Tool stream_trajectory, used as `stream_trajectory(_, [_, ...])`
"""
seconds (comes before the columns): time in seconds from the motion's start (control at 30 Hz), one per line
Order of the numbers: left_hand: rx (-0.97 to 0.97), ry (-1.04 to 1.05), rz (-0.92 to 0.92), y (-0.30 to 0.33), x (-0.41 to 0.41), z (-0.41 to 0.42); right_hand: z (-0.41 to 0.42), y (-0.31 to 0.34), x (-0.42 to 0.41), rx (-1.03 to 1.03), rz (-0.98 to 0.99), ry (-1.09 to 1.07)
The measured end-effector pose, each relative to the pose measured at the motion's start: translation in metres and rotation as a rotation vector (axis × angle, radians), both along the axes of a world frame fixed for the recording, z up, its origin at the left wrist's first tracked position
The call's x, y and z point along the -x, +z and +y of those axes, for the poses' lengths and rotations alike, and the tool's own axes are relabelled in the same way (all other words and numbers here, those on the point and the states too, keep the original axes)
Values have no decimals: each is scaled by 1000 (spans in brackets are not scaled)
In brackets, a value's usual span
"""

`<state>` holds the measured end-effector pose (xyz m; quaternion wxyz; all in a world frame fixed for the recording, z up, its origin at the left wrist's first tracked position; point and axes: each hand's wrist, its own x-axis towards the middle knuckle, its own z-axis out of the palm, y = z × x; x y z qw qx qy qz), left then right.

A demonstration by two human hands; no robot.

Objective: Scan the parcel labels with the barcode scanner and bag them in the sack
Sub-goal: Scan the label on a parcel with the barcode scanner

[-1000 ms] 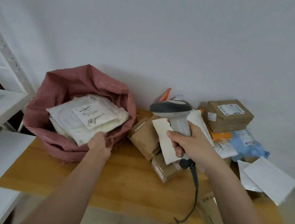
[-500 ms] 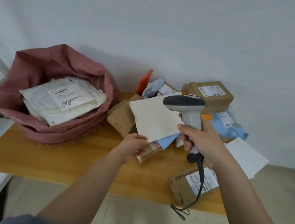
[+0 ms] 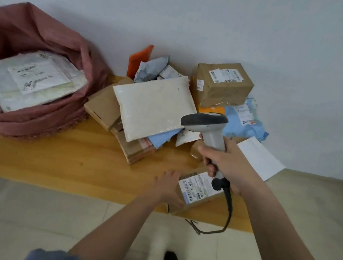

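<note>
Parcel (image 3: pixel 197 189) lies under left hand's (image 3: pixel 169 188) fingers (image 3: pixel 172 176) at table (image 3: pixel 56 159) edge.

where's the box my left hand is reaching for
The box sits at the table's near edge, label up, under the scanner, touching your left hand.

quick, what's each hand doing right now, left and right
Left hand: open, fingers spread on the small cardboard box at the table's front edge.
Right hand: closed around the barcode scanner handle.
</note>
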<state>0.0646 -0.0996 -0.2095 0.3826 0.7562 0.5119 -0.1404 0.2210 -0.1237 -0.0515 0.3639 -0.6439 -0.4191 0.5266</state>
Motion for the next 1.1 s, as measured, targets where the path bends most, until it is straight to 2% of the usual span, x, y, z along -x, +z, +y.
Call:
stream_trajectory(0.1, [-66, -64, 79, -11, -8, -8, -2, -6, -13, 28, 4, 17])
stream_trajectory(0.37, [-65, 38, 182, -15, 13, -15, -2, -11, -13, 44, 12, 84])
stream_trajectory(0.47, [-36, 118, 228, -13, 31, -16, 0, -13, -6, 18, 3, 136])
stream_trajectory(0.6, [60, 323, 242, -15, 55, -19, 3, -16, 2, 20, 12, 164])
stream_trajectory(0.7, [103, 471, 184, -22, 70, -24, 5, -20, 8, 22, 14, 171])
stream_trajectory(0.87, [211, 690, -83, -27, 83, -27, 8, -29, 16, 57, 32, 152])
stream_trajectory(1.0, [205, 798, -151, -28, 80, -30, 9, -35, 22, 76, 60, 143])
stream_trajectory(1.1, [282, 927, -289, -28, 78, -32, 11, -36, 24, 82, 61, 151])
